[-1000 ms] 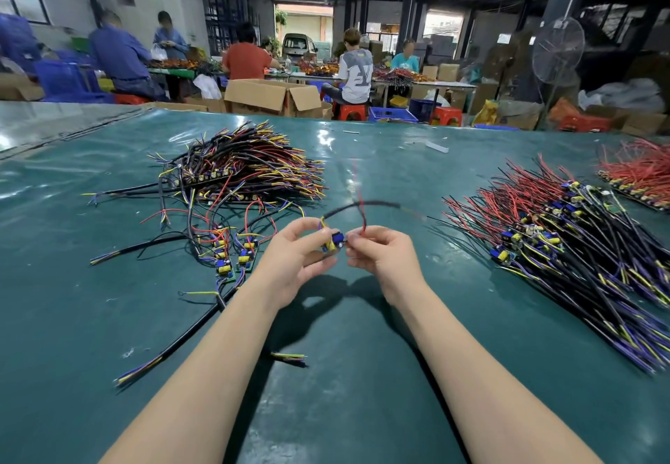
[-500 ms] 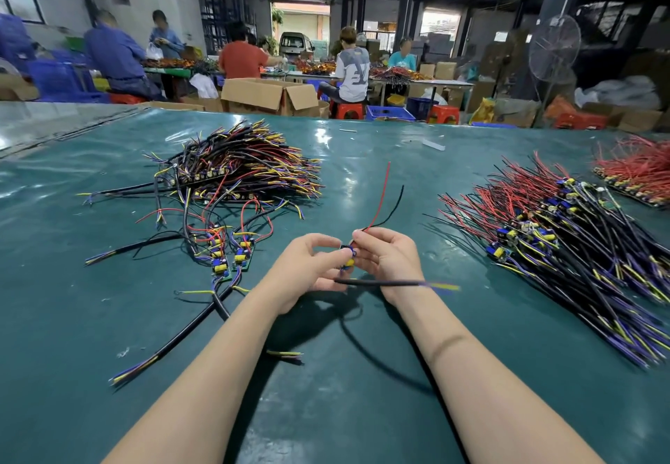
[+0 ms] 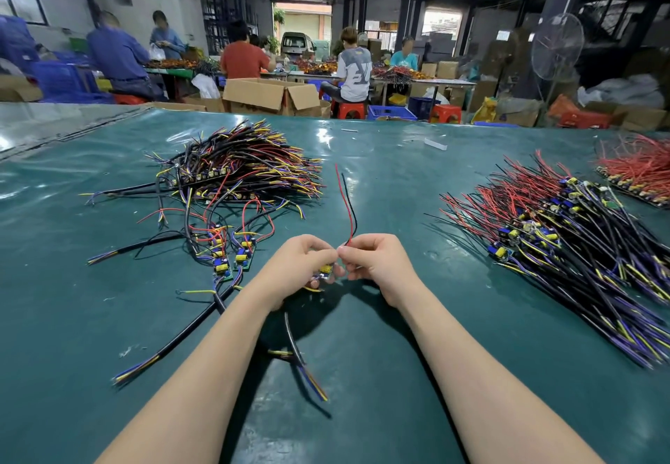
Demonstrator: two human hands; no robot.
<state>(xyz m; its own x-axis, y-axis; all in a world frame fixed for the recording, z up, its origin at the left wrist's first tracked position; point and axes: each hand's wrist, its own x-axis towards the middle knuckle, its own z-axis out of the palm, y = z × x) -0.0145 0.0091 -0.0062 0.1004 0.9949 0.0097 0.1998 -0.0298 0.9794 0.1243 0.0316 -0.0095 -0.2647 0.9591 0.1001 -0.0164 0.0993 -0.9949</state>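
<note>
- The left hand (image 3: 297, 267) had its fingers curled round a small circuit board with yellow and blue parts (image 3: 325, 270), held just above the table in front of the person.
- The right hand (image 3: 377, 264) pinched, thumb against forefinger, the foot of a thin red and black wire pair (image 3: 348, 206), which rose from the board and leaned away from the camera.
- A black sheathed cable with purple and yellow ends (image 3: 294, 345) hung from under the left wrist, its tip lying on the dark green table cover (image 3: 398, 391).
- The piece in hand looked part done: both sets of leads were on the board, and the fingers seemed to be dressing the red and black pair. What the fingertips did exactly was too small to tell.
- A heap of black, red and yellow wired boards (image 3: 246, 169) lay far left, with a few loose wired boards (image 3: 232, 258) nearer the left hand.
- A larger heap of red and purple wired boards (image 3: 565, 238) lay to the right, and a bundle of red wires (image 3: 638, 169) lay beyond it.
- I could not tell which heap was finished stock, so I judged that plenty of pieces probably remained.
</note>
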